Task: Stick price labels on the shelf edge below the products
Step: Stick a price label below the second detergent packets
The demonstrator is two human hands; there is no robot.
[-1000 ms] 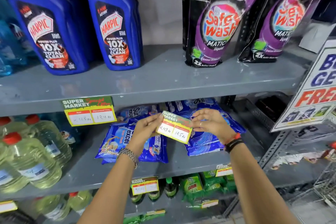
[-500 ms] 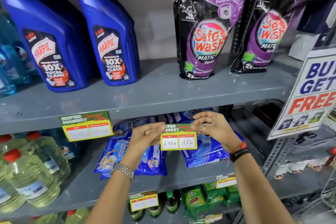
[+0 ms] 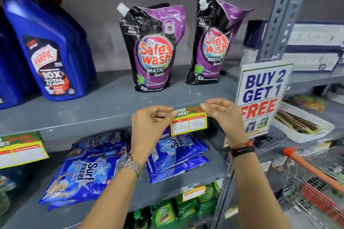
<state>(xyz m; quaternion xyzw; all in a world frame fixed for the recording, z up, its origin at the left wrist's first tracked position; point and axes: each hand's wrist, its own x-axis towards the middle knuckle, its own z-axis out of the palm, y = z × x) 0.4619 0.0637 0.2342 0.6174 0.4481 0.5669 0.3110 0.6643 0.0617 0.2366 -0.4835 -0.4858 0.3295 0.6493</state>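
A yellow-bordered price label with a green "Super Market" header is held flat against the front edge of the grey shelf. My left hand pinches its upper left corner. My right hand pinches its upper right corner. The label sits below and between two purple Safe Wash pouches, one on the left and one on the right, which stand upright on that shelf. Another label is stuck on the same edge at far left, under the blue Harpic bottles.
Blue Surf Excel packs lie on the shelf beneath. A "Buy 2 Get 1 Free" sign hangs to the right, beside a grey upright post. A shopping cart with an orange handle stands at lower right. Green packs fill the lowest shelf.
Both hands have raised the label from in front of the Surf Excel packs up to the shelf edge under the Safe Wash pouches. The view has shifted right.
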